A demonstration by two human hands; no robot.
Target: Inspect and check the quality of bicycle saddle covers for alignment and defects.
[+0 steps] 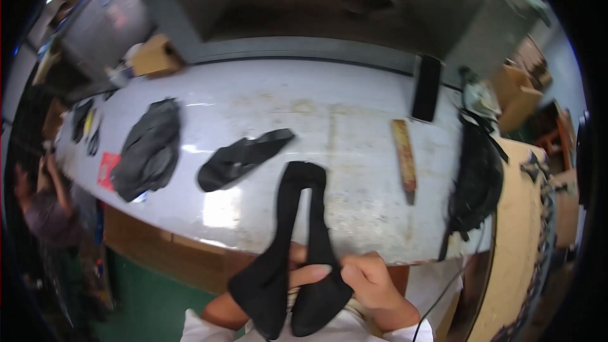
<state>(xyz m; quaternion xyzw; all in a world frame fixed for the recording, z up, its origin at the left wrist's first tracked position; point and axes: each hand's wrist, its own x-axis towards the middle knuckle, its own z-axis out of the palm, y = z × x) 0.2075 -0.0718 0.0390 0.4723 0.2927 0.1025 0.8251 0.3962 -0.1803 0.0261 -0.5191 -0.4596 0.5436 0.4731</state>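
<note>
A black U-shaped fabric piece (296, 215), which looks like a shoe upper, is held in front of me. Its narrow curved end points away over the table edge, and its two wide lobes hang toward my body. My left hand (309, 276) is closed on it from behind, mostly hidden by the cloth, with a digit showing across the gap between the lobes. On the right lobe's outer edge, my right hand (372, 280) pinches the fabric. Beyond lies a similar dark folded piece (244, 159), flat on the table.
The white table (354, 215) also bears a dark grey fabric heap (151, 151), a red packet (107, 170), a worn wooden-handled tool (404, 158), a black phone-like slab (426, 88) and a black bag (476, 174). A grey shelf (304, 47) closes the back. Another person (50, 209) is at the far left.
</note>
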